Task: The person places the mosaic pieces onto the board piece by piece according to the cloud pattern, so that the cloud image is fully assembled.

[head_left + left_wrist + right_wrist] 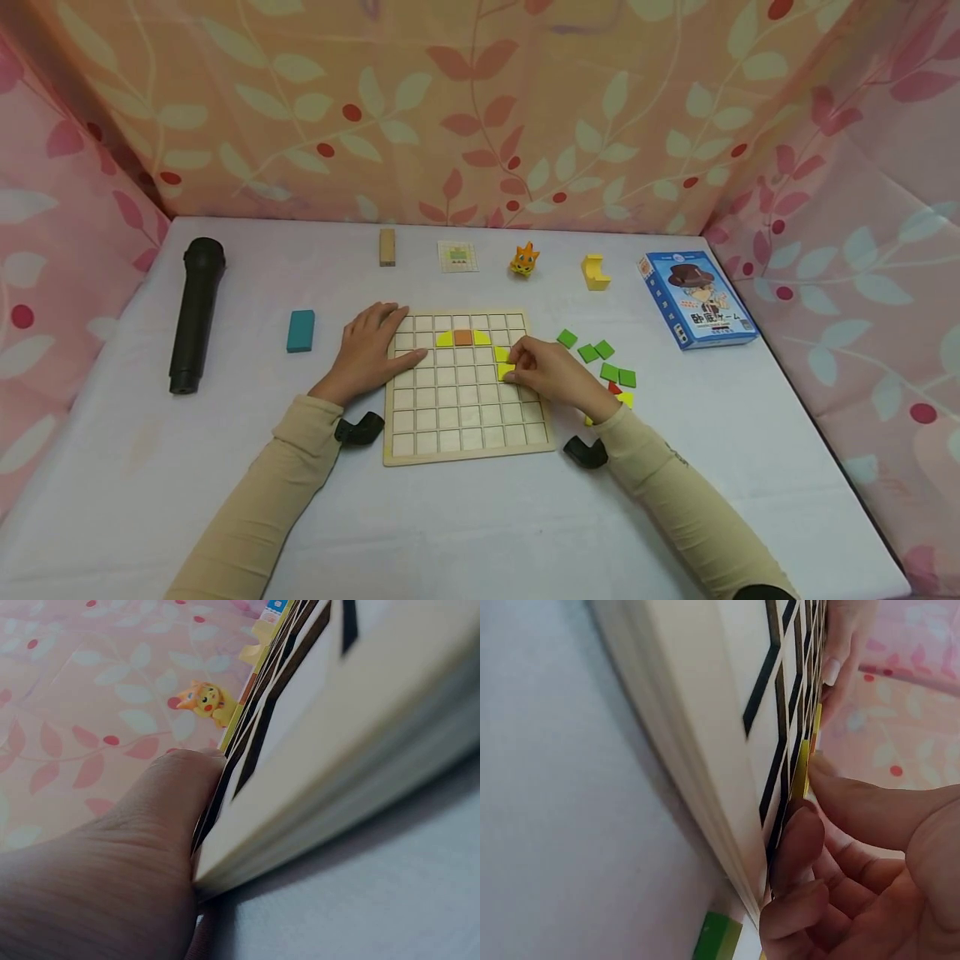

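A square wooden grid board (450,417) lies on the white table. My left hand (369,354) rests on its upper left edge, thumb stretched over the squares; in the left wrist view the thumb (180,787) lies along the board's side. With thumb and fingertips my right hand (551,371) pinches a yellow tile (505,372) at the right part of the grid, seen edge-on between the fingers in the right wrist view. Just above it sits another yellow tile (502,354). Near the top, an orange square tile (463,337) lies between two yellow curved-edge tiles (445,339).
Several green tiles (588,353), a red piece (614,388) and yellow pieces lie right of the board. Behind it stand a wooden block (387,247), patterned card (457,257), orange figurine (524,260) and yellow block (596,272). A blue box (697,300), teal block (301,331) and black microphone-shaped object (197,317) lie farther out.
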Demonstrator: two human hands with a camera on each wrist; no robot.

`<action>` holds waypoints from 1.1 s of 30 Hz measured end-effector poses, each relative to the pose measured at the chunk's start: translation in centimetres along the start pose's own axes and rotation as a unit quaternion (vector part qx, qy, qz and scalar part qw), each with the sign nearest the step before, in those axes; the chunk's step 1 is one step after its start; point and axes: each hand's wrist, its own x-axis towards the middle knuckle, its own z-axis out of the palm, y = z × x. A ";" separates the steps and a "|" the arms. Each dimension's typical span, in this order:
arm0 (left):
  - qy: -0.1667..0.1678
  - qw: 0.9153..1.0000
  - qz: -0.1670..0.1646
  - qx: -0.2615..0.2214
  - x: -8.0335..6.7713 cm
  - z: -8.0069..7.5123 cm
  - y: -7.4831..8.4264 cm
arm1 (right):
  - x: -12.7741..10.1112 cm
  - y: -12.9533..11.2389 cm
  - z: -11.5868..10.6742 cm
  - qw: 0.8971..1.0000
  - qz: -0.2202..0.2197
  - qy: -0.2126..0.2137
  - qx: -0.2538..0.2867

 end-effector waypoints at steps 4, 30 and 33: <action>0.001 1.000 0.000 0.003 0.0 0.1 -0.1 | 0.0 -0.1 0.1 1.000 -0.013 -0.005 -0.006; -0.001 1.000 0.002 -0.004 0.1 0.2 -0.2 | -4.3 1.8 -6.1 0.986 0.065 0.044 -0.149; 0.002 1.000 0.004 -0.002 0.1 0.2 -0.3 | -6.1 3.1 -7.5 0.982 0.100 0.020 -0.160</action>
